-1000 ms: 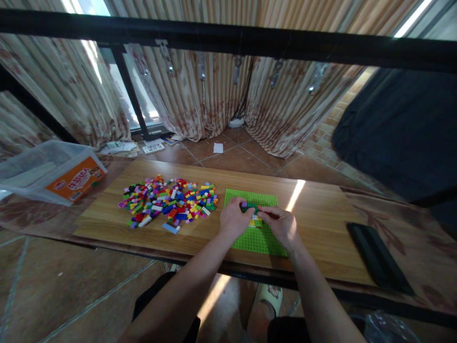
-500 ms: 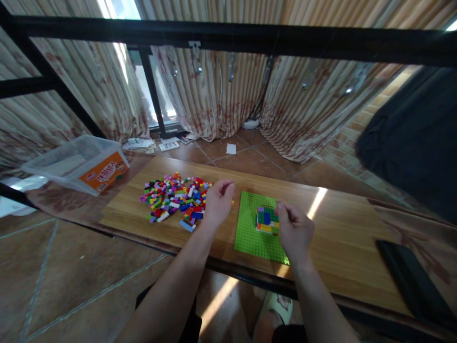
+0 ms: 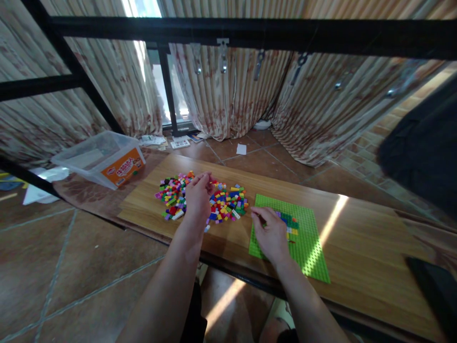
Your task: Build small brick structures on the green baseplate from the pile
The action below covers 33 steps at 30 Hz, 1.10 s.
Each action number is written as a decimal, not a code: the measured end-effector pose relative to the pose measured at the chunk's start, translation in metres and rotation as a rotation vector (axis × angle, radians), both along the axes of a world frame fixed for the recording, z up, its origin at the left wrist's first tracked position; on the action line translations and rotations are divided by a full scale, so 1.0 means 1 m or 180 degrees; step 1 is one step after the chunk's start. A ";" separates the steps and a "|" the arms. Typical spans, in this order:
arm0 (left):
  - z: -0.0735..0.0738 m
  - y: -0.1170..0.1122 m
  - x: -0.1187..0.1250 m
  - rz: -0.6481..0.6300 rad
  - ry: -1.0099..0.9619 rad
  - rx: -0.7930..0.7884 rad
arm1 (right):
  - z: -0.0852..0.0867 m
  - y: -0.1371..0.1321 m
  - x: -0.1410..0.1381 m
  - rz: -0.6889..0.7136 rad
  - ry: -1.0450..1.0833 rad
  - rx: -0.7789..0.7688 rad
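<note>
My left hand (image 3: 198, 197) hovers over the pile of small colourful toy bricks (image 3: 228, 202), its thumb and fingers brought together. Anything between those fingertips is too small to make out. My right hand (image 3: 272, 233) is above the left part of the green baseplate (image 3: 314, 247), its fingers curled and fingertips toward the pile. Whether a brick is in its pinch is hidden. Just beyond my right hand, a low block of joined bricks (image 3: 293, 224) in green, blue, yellow and white stands on the baseplate, partly covered by the hand.
A clear plastic bin (image 3: 96, 159) with an orange label is at the left, beside the wooden board (image 3: 371, 247). A dark flat object (image 3: 433, 286) lies at the right end. A black metal bar (image 3: 250, 32) crosses in front of curtains (image 3: 232, 95).
My right hand has moved left from the block's right side to the baseplate's left part. My left hand has shifted left over the pile. The view has turned slightly left.
</note>
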State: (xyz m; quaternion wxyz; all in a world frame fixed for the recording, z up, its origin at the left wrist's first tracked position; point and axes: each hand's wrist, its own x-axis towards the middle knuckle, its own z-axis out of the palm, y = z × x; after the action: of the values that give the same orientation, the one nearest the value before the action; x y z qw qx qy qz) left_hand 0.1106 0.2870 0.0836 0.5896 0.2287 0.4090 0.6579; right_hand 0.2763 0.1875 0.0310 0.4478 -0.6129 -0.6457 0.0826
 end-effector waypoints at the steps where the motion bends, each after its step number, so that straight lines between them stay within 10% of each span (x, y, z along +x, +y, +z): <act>1: 0.000 0.002 -0.004 0.0052 -0.0024 0.0008 | -0.001 0.001 -0.002 0.0023 -0.0021 -0.0010; 33: -0.001 0.009 -0.041 0.0336 -0.0192 -0.0044 | -0.014 0.021 -0.064 0.0662 -0.0665 0.0223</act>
State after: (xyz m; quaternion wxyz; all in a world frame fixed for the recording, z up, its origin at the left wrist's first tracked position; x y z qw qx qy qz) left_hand 0.0696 0.2960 0.0831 0.5678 0.1827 0.4071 0.6918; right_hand 0.2120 0.2083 0.0172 0.3884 -0.5320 -0.7512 0.0418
